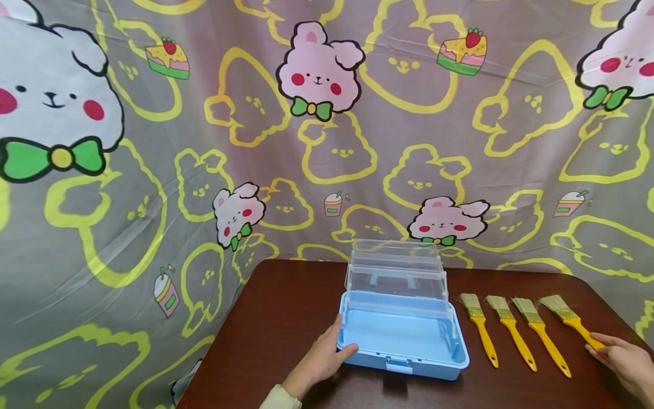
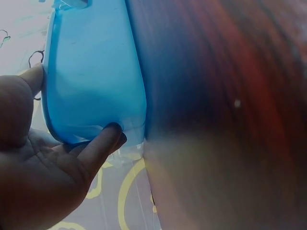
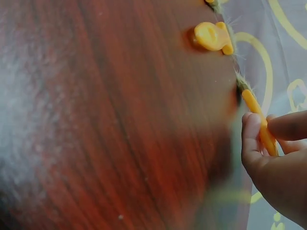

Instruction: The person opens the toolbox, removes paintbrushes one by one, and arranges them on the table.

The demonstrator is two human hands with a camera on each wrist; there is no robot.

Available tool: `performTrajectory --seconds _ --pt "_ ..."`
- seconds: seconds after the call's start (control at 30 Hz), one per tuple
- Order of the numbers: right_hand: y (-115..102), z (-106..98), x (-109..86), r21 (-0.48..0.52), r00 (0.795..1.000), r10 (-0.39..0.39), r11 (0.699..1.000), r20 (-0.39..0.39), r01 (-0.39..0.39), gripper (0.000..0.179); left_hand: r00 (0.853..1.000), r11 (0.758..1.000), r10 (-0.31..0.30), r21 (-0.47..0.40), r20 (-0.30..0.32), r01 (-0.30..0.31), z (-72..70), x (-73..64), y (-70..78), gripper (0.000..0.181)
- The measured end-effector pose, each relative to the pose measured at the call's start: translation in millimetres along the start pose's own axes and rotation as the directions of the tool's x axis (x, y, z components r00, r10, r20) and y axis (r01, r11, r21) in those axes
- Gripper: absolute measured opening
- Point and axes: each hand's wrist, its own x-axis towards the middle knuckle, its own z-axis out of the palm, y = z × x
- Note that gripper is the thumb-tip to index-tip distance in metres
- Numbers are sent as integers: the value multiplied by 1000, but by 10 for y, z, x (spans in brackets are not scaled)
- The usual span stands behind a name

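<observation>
A light blue plastic box (image 1: 403, 335) sits on the table with its clear tiered lid trays (image 1: 395, 278) raised at the back. My left hand (image 1: 324, 352) holds the box by its front left corner, the thumb over the rim and the fingers along the side (image 2: 53, 167). At the far right my right hand (image 1: 625, 360) pinches the yellow handle of a paintbrush (image 1: 574, 324) between thumb and fingers; the right wrist view shows this handle (image 3: 256, 110) too. The brush's pale bristles point away from me.
Between the box and the held brush lie three more paintbrushes (image 1: 480, 329) (image 1: 512, 333) (image 1: 543, 338) in a row, bristles to the back. The dark red-brown table (image 1: 265, 318) has rounded back corners. A patterned curtain (image 1: 306, 153) hangs behind and to the left.
</observation>
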Motion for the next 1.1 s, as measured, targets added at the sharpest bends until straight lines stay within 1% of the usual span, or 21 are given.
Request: performTrajectory --seconds 0.13,0.2,0.33,0.43,0.57,0.73,0.83,0.93,1.0,1.1 --pt "-1 35 -15 14 1000 20 1000 -23 -20 64 1000 1000 2 -1 -1 -2 -14 -1 -8 83" --pt "-9 61 -12 -7 998 35 999 -49 -35 64 1000 1000 2 -1 -1 -2 -16 -1 -12 83" --pt "-8 101 3 -96 996 50 994 -78 -58 60 1000 1000 -19 -12 4 19 -8 1 -22 84" --pt "9 116 3 -164 997 41 985 -67 -51 57 999 999 -32 -20 10 32 -11 -2 -26 84" --pt "9 131 0 -259 999 11 965 -51 -24 53 999 999 -43 -29 16 44 -20 -8 -28 84" --pt "-17 128 -22 -348 999 -43 937 -27 31 49 999 999 -33 -12 12 33 -27 -19 -29 84" --pt "-35 111 -40 -403 997 -76 913 -8 66 48 1000 1000 -28 0 11 28 -33 -21 -34 85" --pt "-69 97 -56 -460 993 -120 881 15 113 45 1000 1000 -25 4 8 25 -38 -14 -35 85" --pt "-104 99 -80 -483 989 -145 864 32 142 43 1000 1000 -23 3 5 23 -41 -9 -34 85" --pt "-166 113 -145 -509 985 -160 843 65 171 41 1000 1000 -15 5 1 15 -43 -3 -35 85"
